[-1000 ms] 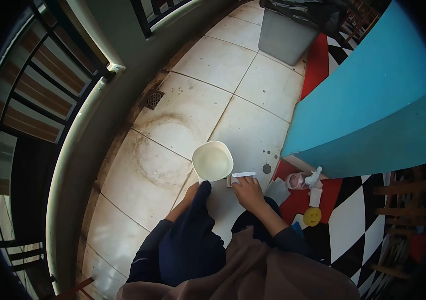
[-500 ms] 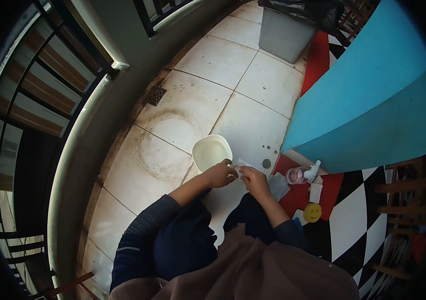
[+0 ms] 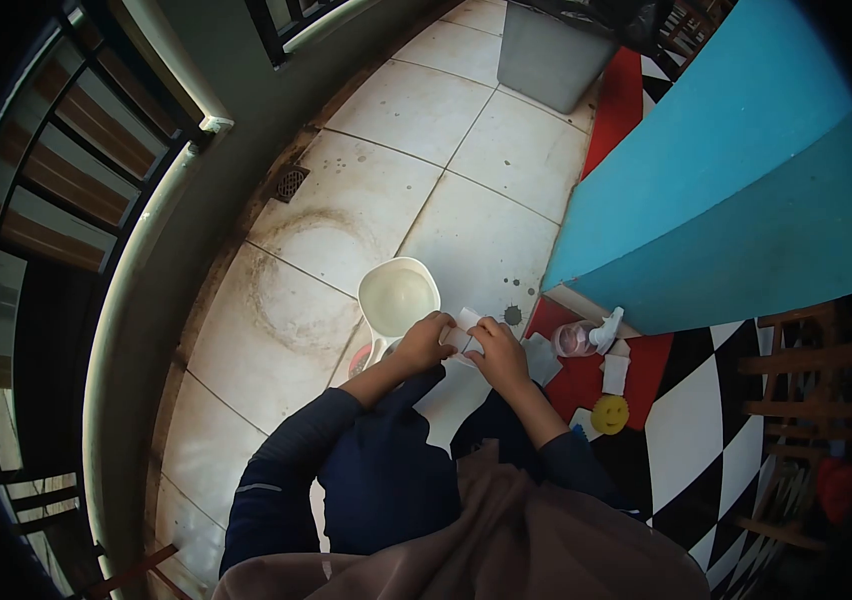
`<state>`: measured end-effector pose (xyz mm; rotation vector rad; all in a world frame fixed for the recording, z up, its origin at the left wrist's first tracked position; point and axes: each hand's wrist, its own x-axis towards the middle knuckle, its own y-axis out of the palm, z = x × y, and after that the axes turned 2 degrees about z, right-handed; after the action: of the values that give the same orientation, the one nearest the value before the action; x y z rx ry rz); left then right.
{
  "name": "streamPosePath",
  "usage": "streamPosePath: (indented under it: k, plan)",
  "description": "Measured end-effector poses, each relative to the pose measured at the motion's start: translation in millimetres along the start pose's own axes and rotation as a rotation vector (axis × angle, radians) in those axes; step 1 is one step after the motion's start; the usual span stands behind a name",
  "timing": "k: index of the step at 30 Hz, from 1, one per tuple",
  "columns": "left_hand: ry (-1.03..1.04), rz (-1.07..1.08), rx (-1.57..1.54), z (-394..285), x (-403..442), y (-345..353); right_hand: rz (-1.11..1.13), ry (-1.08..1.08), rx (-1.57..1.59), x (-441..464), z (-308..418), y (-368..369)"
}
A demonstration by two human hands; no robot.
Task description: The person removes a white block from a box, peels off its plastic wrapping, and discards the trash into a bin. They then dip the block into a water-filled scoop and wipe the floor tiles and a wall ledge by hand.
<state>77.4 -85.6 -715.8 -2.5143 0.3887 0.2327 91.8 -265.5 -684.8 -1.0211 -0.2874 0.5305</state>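
1. Your left hand and right hand are staying close together, and more of the white piece is showing between them than half a second ago. The dipper's handle is now showing too. This is meaning, I judge, that your work is now resting on the piece, not on the dipper.

2. Both your hands are pinching the piece, one from each side. It is hanging above the floor, just beside the dipper's near right rim.

3. The dipper is standing over a tile joint and is holding pale liquid, probably water. I cannot tell how deep.

4. Near the red strip's upper edge, a clear bottle is lying or leaning; I cannot tell its content.

5. The grey bin is standing at the floor's far end; a black bag is hiding its inside.
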Motion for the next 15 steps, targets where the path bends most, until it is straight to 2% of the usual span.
streamPosePath:
  k: [4, 7, 15]
  plan:
    - [0.024, 0.053, 0.035, 4.3, -2.4, -2.9, 0.040, -0.051, 0.018, -4.7, -25.2, 5.0]
    - [0.169, 0.054, 0.126, 8.1, -3.1, 0.6, 0.030, -0.098, -0.074, -6.0, -25.0, 7.8]
    - [0.150, 0.153, 0.161, 6.1, -2.0, -4.1, 0.094, -0.138, -0.274, 3.1, -15.3, 6.5]
